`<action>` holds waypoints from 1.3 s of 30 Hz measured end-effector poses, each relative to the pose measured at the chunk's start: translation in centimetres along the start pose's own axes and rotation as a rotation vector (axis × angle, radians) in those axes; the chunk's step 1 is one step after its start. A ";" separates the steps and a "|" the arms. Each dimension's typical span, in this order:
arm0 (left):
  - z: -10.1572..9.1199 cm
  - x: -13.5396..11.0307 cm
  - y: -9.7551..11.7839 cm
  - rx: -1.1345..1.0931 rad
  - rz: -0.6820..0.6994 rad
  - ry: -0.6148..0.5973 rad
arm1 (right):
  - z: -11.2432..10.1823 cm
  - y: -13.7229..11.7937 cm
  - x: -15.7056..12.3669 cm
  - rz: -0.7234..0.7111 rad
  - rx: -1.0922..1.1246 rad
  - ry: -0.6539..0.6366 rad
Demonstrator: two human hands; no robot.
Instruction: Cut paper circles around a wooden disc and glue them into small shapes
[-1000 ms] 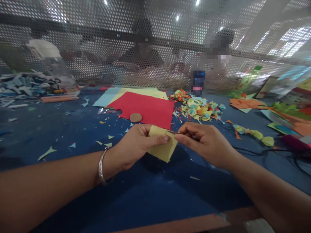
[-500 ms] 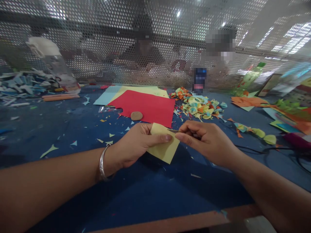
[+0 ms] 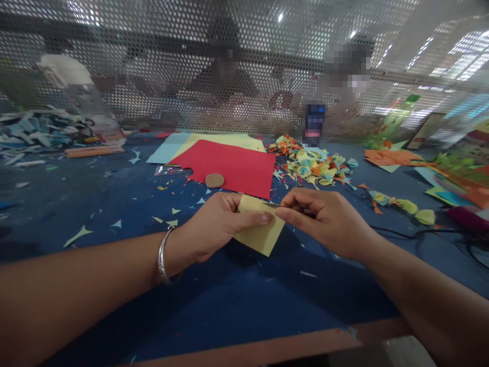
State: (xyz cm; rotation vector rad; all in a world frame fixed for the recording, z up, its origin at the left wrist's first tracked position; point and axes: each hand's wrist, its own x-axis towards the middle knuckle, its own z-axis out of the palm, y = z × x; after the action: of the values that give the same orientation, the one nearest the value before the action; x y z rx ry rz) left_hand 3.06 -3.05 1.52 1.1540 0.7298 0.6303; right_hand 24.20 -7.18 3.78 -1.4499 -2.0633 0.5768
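A blue table (image 3: 229, 311) held a bottle (image 3: 84, 102) at eleven o'clock, paper sheets (image 3: 237, 165) at twelve and cut-paper pieces (image 3: 317, 167) at one.

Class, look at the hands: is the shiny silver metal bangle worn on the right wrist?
No, the silver bangle circles the wrist of the left hand, which holds a piece of yellow paper.

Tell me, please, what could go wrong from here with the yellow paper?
The left hand has its thumb on the yellow paper, close to the thin tool in the right hand; a slip might nick it. The paper's lower corner hangs free, so the sheet could bend or shift.
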 end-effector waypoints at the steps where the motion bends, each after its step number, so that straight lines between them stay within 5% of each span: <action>1: 0.0 0.0 0.0 -0.001 -0.002 0.000 | 0.0 0.0 0.0 -0.003 -0.003 0.001; 25: -0.3 0.2 -0.2 0.009 -0.041 -0.025 | 0.2 0.0 0.0 -0.027 0.058 -0.025; 39: -0.3 -0.1 0.1 -0.024 0.087 -0.049 | 0.0 0.2 0.0 0.002 0.060 -0.024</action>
State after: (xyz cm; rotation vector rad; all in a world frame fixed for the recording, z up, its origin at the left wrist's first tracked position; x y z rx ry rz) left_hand 2.78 -2.97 1.55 1.1803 0.6317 0.6791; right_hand 24.36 -7.11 3.63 -1.4175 -2.0459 0.6545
